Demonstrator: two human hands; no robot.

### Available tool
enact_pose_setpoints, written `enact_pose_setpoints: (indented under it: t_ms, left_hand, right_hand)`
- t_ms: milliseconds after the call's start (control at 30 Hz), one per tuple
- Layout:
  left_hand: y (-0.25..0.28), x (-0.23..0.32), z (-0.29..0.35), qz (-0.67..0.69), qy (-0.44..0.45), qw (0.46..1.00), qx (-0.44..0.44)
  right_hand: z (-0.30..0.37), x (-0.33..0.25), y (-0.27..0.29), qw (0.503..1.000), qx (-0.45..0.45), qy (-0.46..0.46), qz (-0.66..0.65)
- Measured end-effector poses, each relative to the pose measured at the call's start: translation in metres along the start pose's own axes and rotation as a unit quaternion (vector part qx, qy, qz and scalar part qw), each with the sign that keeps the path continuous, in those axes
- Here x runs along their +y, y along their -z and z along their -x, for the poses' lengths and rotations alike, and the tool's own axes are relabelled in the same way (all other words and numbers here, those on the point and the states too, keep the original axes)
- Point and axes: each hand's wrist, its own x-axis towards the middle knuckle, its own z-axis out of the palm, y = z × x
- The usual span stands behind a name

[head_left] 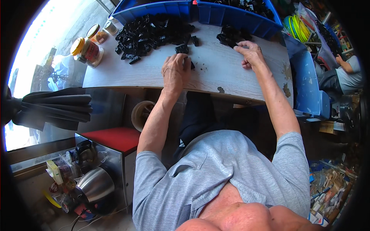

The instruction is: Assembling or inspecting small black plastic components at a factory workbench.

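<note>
On the pale wood-grain table [154, 77], my left hand [176, 71] is closed with its fingers curled down around a small black plastic part [192, 66]. Most of that part is hidden by the fingers. Just beyond my knuckles rests another black plastic part [182, 49], and a loose one [195, 41] lies farther off. My right hand [251, 55] has its fingers apart, their tips at the near edge of a small heap of black parts [230, 36]. No part shows in it. To the left spreads a large pile of similar black parts [144, 36].
Two blue bins [152, 13] [239, 17] with black parts stand at the table's far edge. Jars with yellow lids [88, 52] [96, 34] stand at left. A blue tub [308, 82] adjoins the right edge. Another person [348, 75] sits at far right.
</note>
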Motion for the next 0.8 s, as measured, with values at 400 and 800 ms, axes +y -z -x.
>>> enact_pose_setpoints:
  t_ms: [400, 800]
  left_hand:
    - [0.038, -0.001, -0.004, -0.050, -0.136, 0.978, -0.149]
    - [-0.022, 0.036, -0.001, 0.261, 0.115, 0.953, -0.098]
  right_hand:
    - [-0.001, 0.009, 0.006, 0.997, -0.026, -0.028, -0.067]
    - [0.049, 0.009, -0.027, 0.962, -0.133, -0.018, -0.237]
